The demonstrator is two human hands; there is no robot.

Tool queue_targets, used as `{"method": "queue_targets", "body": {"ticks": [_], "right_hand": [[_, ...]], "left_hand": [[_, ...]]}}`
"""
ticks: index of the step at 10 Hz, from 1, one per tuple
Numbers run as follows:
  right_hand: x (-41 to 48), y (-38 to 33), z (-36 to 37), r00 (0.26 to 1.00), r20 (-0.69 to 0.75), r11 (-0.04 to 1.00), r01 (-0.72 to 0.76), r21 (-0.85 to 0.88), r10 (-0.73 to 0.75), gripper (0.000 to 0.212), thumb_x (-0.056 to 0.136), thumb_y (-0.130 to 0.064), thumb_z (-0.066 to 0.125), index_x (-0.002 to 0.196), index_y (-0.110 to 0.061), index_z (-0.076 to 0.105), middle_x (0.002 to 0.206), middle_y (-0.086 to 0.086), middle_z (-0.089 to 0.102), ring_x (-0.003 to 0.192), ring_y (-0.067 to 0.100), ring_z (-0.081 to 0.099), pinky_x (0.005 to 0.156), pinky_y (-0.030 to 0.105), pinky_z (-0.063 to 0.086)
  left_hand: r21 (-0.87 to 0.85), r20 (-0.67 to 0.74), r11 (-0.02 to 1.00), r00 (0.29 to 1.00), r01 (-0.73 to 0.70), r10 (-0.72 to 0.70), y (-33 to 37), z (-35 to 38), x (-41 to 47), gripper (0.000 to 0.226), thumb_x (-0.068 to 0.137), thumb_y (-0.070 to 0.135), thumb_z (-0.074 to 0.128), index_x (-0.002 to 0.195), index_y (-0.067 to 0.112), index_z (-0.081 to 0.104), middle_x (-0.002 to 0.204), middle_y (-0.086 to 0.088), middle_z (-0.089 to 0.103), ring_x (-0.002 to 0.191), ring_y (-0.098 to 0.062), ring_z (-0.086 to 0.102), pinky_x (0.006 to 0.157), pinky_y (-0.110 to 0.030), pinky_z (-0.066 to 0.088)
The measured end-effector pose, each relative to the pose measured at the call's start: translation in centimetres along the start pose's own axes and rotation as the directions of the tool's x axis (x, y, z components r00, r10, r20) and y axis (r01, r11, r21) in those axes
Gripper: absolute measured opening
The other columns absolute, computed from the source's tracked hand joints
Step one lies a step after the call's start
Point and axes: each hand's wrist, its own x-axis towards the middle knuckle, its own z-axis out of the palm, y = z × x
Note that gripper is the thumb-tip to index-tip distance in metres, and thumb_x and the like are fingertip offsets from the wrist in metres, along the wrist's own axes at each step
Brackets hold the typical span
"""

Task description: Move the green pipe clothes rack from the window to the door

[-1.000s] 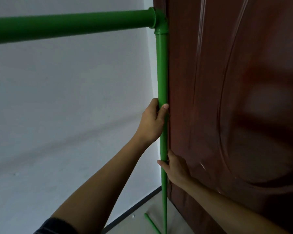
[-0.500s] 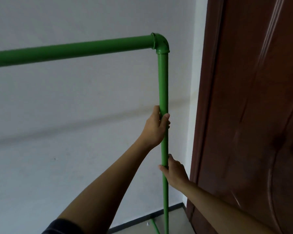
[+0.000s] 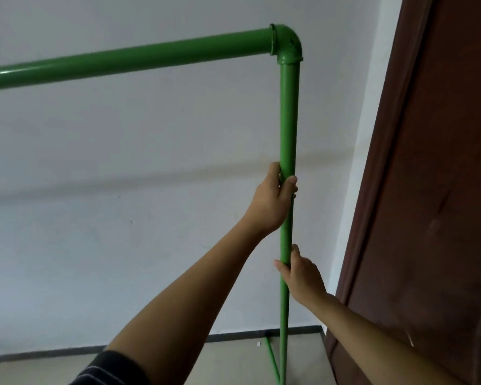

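At the bottom of the frame two bare forearms reach up and away, the left one coming out of a dark striped sleeve (image 3: 114,369). The right hand (image 3: 300,270), lower and nearer at centre right, is wrapped around the upright post (image 3: 288,120) of the green pipe clothes rack (image 3: 150,58); the left hand (image 3: 272,202) sits higher on the same post, fingers curled round it with the thumb across the front. Both hands are closed on the pipe. Above them the post rises to an elbow joint (image 3: 286,44) in the upper centre, from which the top bar runs off the left edge of the frame. Below, the post drops to the floor (image 3: 233,359) at bottom centre, where a thin green foot bar (image 3: 271,357) angles out; whether the base rests on the floor or is lifted just clear I cannot tell. Behind the rack is a pale wall (image 3: 122,190) with a dark skirting strip, and the dark brown door (image 3: 433,190) fills the right side, close beside the post but apart from it. The rack looks about where it should be. The risks from here, as I judge them: gripping only one end lets the unseen far end swing or drag, and a push rightward could knock the post or elbow against the door and mark it, or tip the frame if the foot catches
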Motion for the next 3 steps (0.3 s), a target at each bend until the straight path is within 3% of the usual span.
{"method": "queue_targets", "body": {"ticks": [1,2,3], "right_hand": [[-0.2,-0.3,-0.8,0.996,0.084,0.998,-0.014,-0.062,0.02,0.037,0.092,-0.041,0.049,0.114,-0.011,0.045,0.074,0.001,0.057,0.066,0.024,0.058,0.057,0.033,0.048],[0.0,-1.3,-3.4,0.973,0.221,0.965,-0.006,-0.263,0.066,0.038,0.089,-0.045,0.049,0.11,-0.014,0.052,0.084,0.001,0.065,0.074,0.023,0.063,0.062,0.034,0.051],[0.2,-2.9,-6.9,0.964,0.257,0.96,-0.001,-0.279,0.076,0.043,0.083,-0.055,0.055,0.106,-0.019,0.061,0.095,-0.001,0.07,0.085,0.021,0.065,0.071,0.034,0.051]], "left_hand": [[0.045,0.019,0.997,0.998,0.056,-0.057,0.3,-0.6,-1.6,0.027,0.095,0.024,0.041,0.119,0.012,0.047,0.101,-0.017,0.063,0.089,-0.03,0.063,0.083,-0.049,0.053],[0.021,0.031,0.989,0.989,0.143,-0.144,-1.3,-3.0,-4.4,0.032,0.093,0.03,0.049,0.121,0.016,0.053,0.107,-0.013,0.067,0.092,-0.025,0.068,0.083,-0.044,0.056],[-0.047,0.021,0.963,0.964,0.266,-0.265,-4.1,-6.3,-9.0,0.024,0.093,0.024,0.051,0.113,0.011,0.059,0.101,-0.018,0.07,0.084,-0.023,0.07,0.073,-0.035,0.055]]}}
